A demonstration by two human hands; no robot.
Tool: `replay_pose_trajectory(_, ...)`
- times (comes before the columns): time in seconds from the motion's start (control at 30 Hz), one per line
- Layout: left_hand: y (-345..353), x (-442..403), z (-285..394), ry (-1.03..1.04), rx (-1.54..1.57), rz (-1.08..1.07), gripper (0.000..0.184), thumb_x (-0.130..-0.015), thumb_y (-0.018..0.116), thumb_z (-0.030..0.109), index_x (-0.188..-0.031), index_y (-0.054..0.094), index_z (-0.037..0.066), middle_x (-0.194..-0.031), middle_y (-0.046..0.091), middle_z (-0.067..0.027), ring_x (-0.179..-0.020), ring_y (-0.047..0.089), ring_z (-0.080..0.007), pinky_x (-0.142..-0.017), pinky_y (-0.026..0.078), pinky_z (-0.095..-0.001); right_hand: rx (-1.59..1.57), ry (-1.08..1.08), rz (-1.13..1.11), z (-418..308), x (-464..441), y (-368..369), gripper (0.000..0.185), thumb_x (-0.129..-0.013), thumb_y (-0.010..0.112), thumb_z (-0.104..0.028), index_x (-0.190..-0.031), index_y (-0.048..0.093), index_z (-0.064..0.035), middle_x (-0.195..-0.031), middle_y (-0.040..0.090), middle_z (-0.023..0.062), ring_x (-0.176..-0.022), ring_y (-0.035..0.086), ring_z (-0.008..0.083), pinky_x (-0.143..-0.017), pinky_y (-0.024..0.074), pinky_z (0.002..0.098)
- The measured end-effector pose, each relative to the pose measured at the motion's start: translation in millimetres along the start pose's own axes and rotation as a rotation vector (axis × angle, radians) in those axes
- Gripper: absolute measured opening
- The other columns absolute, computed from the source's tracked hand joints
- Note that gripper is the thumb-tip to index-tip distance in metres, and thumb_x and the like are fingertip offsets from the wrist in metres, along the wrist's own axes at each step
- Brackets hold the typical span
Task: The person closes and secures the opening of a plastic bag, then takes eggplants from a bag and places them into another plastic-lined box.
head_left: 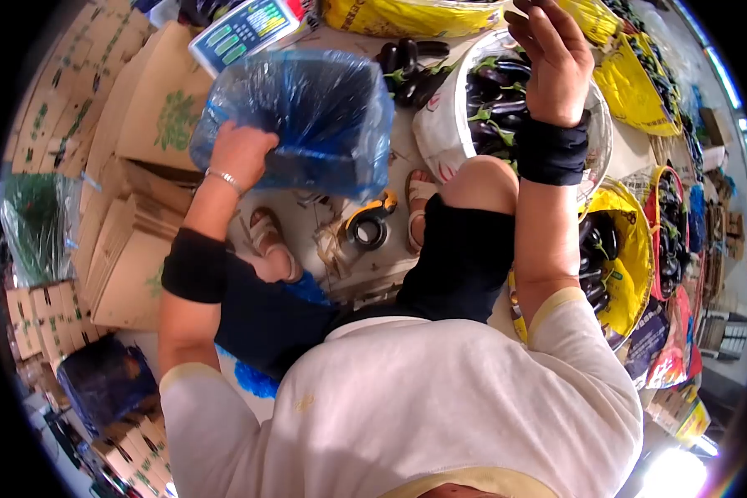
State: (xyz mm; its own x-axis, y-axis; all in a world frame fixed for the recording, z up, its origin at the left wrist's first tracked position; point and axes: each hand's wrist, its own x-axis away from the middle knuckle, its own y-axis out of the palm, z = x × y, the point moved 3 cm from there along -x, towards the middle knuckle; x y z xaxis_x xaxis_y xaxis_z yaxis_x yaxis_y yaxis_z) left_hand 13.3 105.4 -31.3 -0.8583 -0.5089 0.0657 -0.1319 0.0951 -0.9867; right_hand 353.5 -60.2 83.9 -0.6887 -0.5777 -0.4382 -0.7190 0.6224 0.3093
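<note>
A clear blue plastic bag [340, 100] is spread open in front of me, apparently lining a box or crate. At its near left side, my left hand [242, 155] is closed on the plastic, its fingertips partly hidden. My right hand [554, 70] is raised over the far right rim of a white basket [440, 133], fingers stretched out and nothing visible in them. Dark purple eggplants [498, 108] with green stems fill that basket. A few loose eggplants [408, 70] lie on the floor between the bag and the basket.
Behind the bag stands a digital scale [245, 33]. Cardboard boxes [162, 108] are stacked on the left. A tape dispenser [369, 228] lies between my feet. Yellow-lined baskets [631, 257] of eggplants stand on the right, with more yellow sacks [415, 18] at the back.
</note>
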Motion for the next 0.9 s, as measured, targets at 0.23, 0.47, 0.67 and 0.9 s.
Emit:
replay_pose_trajectory(0.23, 19.3, -12.4, 2.8, 0.019, 0.155, -0.040, 0.021, -0.074, 0.055, 0.002, -0.085, 0.069, 0.013, -0.084, 0.067, -0.0134, -0.086, 0.064, -0.0343, -0.073, 0.051, -0.0453, 0.240, 0.066, 0.027, 61.4, 4.6, -74.2, 0.030, -0.094, 0.061, -0.013, -0.120, 0.061, 0.0018, -0.105, 0.068, 0.0078, -0.090, 0.067, 0.0160, -0.081, 0.0512, 0.0259)
replay_pose_trajectory(0.47, 26.4, -25.1, -7.2, 0.185, 0.412, 0.054, 0.024, -0.074, 0.050, -0.002, -0.090, 0.066, 0.008, -0.085, 0.064, -0.0131, -0.085, 0.060, -0.0359, -0.076, 0.047, -0.0462, 0.347, 0.322, 0.432, 138.1, 45.1, -197.1, 0.024, -0.090, 0.062, -0.007, -0.112, 0.064, 0.0037, -0.088, 0.067, 0.0034, -0.074, 0.064, 0.0115, -0.061, 0.0466, 0.0231)
replay_pose_trajectory(0.67, 15.0, -30.2, -1.5, 0.094, 0.424, -0.142, 0.033, -0.072, 0.058, -0.006, -0.102, 0.066, 0.005, -0.105, 0.065, -0.0133, -0.107, 0.058, -0.0340, -0.102, 0.038, -0.0471, 1.211, 0.743, -0.887, 192.4, 103.4, -230.0, 0.031, -0.098, 0.047, -0.032, -0.106, 0.064, -0.0082, -0.093, 0.068, 0.0146, -0.082, 0.064, 0.0371, -0.071, 0.0507, 0.0472)
replay_pose_trajectory(0.9, -24.8, -32.8, 16.9, 0.045, 0.671, -0.299, 0.049, -0.074, 0.068, 0.005, -0.122, 0.061, 0.006, -0.125, 0.060, -0.0165, -0.119, 0.052, -0.0360, -0.105, 0.036, -0.0445, 1.107, 0.653, -0.593, 187.9, 178.2, -203.8, 0.043, -0.102, 0.036, -0.039, -0.111, 0.062, -0.0066, -0.099, 0.066, 0.0217, -0.091, 0.062, 0.0383, -0.082, 0.0482, 0.0439)
